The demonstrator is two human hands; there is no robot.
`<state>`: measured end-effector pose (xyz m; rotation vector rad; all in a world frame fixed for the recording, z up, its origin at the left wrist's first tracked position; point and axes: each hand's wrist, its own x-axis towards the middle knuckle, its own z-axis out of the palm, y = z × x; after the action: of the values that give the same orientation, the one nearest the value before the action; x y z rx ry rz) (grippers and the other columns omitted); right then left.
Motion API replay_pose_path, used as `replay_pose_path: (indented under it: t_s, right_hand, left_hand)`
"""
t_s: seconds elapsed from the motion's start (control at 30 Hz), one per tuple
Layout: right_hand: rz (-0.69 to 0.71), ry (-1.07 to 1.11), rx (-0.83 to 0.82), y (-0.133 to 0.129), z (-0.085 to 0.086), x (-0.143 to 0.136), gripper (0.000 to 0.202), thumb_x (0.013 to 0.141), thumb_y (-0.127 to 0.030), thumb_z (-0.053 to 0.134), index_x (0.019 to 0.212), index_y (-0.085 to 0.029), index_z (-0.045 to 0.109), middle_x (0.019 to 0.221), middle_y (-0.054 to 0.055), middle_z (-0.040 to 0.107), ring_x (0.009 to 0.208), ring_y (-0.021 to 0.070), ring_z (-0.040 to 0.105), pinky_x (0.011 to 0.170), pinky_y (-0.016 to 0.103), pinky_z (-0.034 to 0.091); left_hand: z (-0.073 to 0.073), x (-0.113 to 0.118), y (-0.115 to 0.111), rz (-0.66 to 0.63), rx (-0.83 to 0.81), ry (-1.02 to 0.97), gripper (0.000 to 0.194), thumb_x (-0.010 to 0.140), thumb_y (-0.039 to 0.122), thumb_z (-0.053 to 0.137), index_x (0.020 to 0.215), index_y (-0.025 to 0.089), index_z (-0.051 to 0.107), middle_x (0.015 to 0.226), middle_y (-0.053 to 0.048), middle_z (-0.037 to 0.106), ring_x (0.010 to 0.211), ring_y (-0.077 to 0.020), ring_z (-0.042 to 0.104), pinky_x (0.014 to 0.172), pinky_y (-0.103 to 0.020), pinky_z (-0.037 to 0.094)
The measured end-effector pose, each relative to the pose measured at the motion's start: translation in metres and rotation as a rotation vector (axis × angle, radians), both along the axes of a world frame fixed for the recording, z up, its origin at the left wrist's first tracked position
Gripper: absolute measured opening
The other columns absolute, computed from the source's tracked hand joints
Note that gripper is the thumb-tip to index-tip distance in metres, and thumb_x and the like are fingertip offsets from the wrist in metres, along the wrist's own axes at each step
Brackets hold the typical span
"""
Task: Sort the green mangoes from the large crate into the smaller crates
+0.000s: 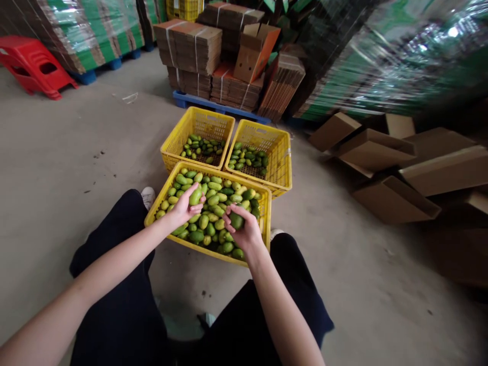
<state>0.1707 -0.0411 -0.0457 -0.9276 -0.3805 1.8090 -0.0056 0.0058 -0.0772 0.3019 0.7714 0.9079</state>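
Note:
My left hand (pixel 189 203) holds a light green oval fruit (pixel 195 196), its fingers curled round it. A darker green oval fruit (pixel 237 220) sits in my right hand (pixel 246 227), gripped between thumb and fingers. Both hands are over a yellow plastic crate (pixel 208 255) between my knees, filled with similar green and yellowish fruits (pixel 203 221). Beyond it stand two more yellow crates, touching or close to its far rim. The left one (pixel 176 133) and the right one (pixel 282 157) each have a shallow layer of green fruits on the bottom.
Bundled flat cardboard (pixel 188 48) is stacked on a blue pallet (pixel 219 107) behind the crates. Open cardboard boxes (pixel 396 201) lie on the right. A red stool (pixel 36 66) stands at the far left. Film-wrapped stacks (pixel 91 30) rise behind.

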Motion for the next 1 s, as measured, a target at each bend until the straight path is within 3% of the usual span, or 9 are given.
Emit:
replay_pose_path:
  t_s: [0.1,0.27,0.47,0.6,0.73,0.8,0.9,1.0]
  right_hand:
    - [-0.038,0.025,-0.129,0.003,-0.002,0.001,0.021,0.068,-0.028,0.075,0.064,-0.021,0.056,0.054,-0.003,0.056,0.043,0.0086,0.044,0.032,0.018,0.029]
    - [-0.076,-0.032,-0.284,0.006,-0.003,-0.001,0.015,0.077,-0.029,0.069,0.07,-0.019,0.059,0.052,-0.002,0.058,0.041,0.0087,0.048,0.033,0.016,0.032]
    - [-0.039,0.114,-0.258,0.007,-0.009,0.002,0.006,0.076,-0.02,0.056,0.076,-0.018,0.062,0.068,0.008,0.071,0.063,0.0198,0.068,0.054,0.028,0.058]
    - [-0.005,0.093,-0.276,0.008,-0.014,0.002,0.014,0.083,-0.025,0.059,0.079,-0.014,0.066,0.066,0.011,0.072,0.056,0.0172,0.067,0.052,0.023,0.057]
    - [0.057,0.04,-0.245,0.009,-0.019,-0.001,0.022,0.088,-0.035,0.063,0.079,-0.014,0.068,0.061,0.007,0.07,0.049,0.0138,0.065,0.047,0.02,0.054]
    - [0.085,0.009,-0.223,0.009,-0.021,-0.003,0.021,0.086,-0.036,0.066,0.08,-0.016,0.068,0.062,0.005,0.071,0.05,0.0138,0.065,0.048,0.02,0.054]
    - [0.039,-0.072,-0.133,0.007,-0.023,-0.006,0.015,0.072,-0.027,0.075,0.082,-0.019,0.067,0.071,0.002,0.074,0.06,0.0156,0.069,0.056,0.024,0.057]
    - [-0.114,-0.28,0.076,0.003,-0.023,-0.008,0.041,0.055,-0.014,0.08,0.092,-0.022,0.063,0.09,-0.001,0.077,0.078,0.0176,0.071,0.068,0.028,0.058]
  left_hand:
    - [-0.002,-0.002,0.001,-0.058,-0.033,0.02,0.043,0.098,0.042,0.043,0.069,0.014,0.057,0.051,0.001,0.049,0.029,-0.0038,0.035,0.03,-0.015,0.023]
    - [-0.003,0.0,-0.001,-0.084,0.003,0.032,0.031,0.096,0.034,0.042,0.082,0.014,0.06,0.055,0.001,0.052,0.028,-0.0035,0.028,0.03,-0.015,0.019]
    - [0.003,0.0,-0.005,-0.191,-0.197,-0.013,0.032,0.094,0.025,0.033,0.08,0.011,0.058,0.063,-0.007,0.059,0.036,-0.0102,0.04,0.034,-0.022,0.033]
    - [0.005,0.0,-0.007,-0.229,-0.183,-0.045,0.028,0.096,0.026,0.043,0.082,0.011,0.061,0.067,-0.008,0.062,0.043,-0.0103,0.048,0.04,-0.02,0.038]
    - [0.003,0.005,-0.009,-0.27,-0.126,-0.01,0.024,0.095,0.032,0.056,0.082,0.013,0.064,0.064,-0.003,0.059,0.045,-0.0089,0.047,0.042,-0.018,0.038]
    - [0.002,0.009,-0.011,-0.261,-0.06,0.058,0.023,0.093,0.035,0.061,0.083,0.015,0.064,0.066,-0.002,0.059,0.047,-0.0087,0.048,0.044,-0.018,0.039]
    - [0.003,0.011,-0.014,-0.06,0.207,0.268,0.018,0.083,0.031,0.074,0.093,0.019,0.065,0.079,-0.001,0.062,0.061,-0.0101,0.056,0.056,-0.019,0.046]
    - [0.006,0.006,-0.013,0.14,0.589,0.525,0.037,0.071,0.026,0.084,0.103,0.022,0.065,0.104,-0.002,0.063,0.085,-0.0135,0.06,0.071,-0.021,0.05]
